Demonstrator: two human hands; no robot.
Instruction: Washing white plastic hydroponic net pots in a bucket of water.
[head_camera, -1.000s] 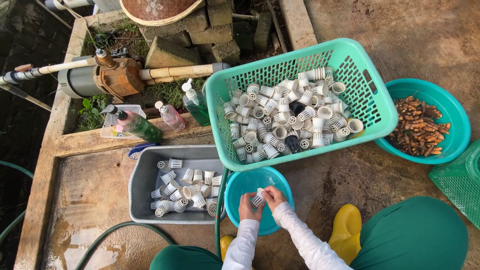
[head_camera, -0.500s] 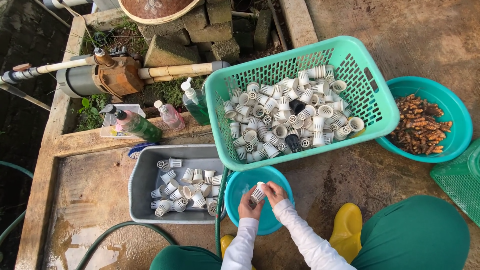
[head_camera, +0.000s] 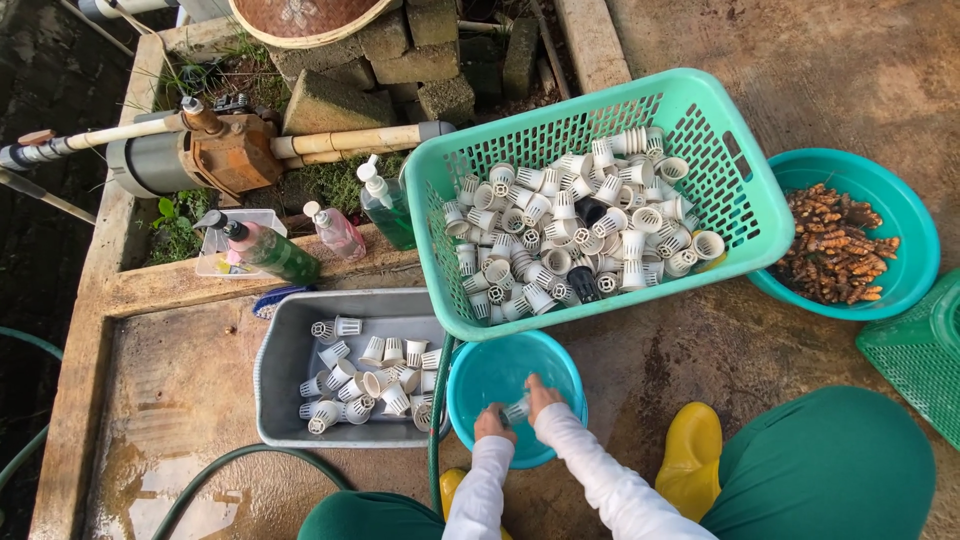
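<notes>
Rinsing small white slotted plastic cup (head_camera: 517, 408) over round blue plastic basin (head_camera: 480, 375); left hand (head_camera: 492, 424), right hand (head_camera: 541, 398) both pinching cup; better keep low, avoid splashing.

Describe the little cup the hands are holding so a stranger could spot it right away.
Start at the big green basket heaped with white slotted cups, then drop to the round blue basin just below its near edge. Over that basin the left hand and right hand hold one white slotted cup, the only cup lifted clear of the basket and the grey tub.
</notes>
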